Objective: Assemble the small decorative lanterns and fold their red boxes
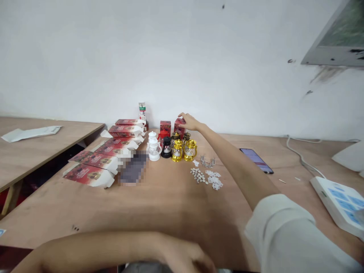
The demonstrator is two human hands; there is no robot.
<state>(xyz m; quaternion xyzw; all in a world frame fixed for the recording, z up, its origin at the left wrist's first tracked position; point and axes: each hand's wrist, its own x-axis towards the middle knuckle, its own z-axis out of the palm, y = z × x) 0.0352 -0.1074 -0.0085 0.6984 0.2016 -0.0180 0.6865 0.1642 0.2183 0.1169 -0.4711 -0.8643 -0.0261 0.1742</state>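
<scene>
My right hand (pixel 190 122) reaches to the back of the table. Its thumb and fingers are closed on a small red box (pixel 178 129), which stands beside another closed red box (pixel 165 127). In front of these boxes stand several miniature lanterns: a white one (pixel 154 150), a black one (pixel 166 147), a gold one (pixel 177 151) and others in red and bronze. My left hand (pixel 187 258) rests low at the table's near edge; its fingers point down and are partly hidden, so their grip is unclear.
Opened red cartons (pixel 91 175) lie in a row on the left. Small round pieces (pixel 198 175), white flat pieces (pixel 214 179) and wire parts (pixel 208 162) lie right of the lanterns. A phone (pixel 256 160) and a white power strip (pixel 339 203) are farther right.
</scene>
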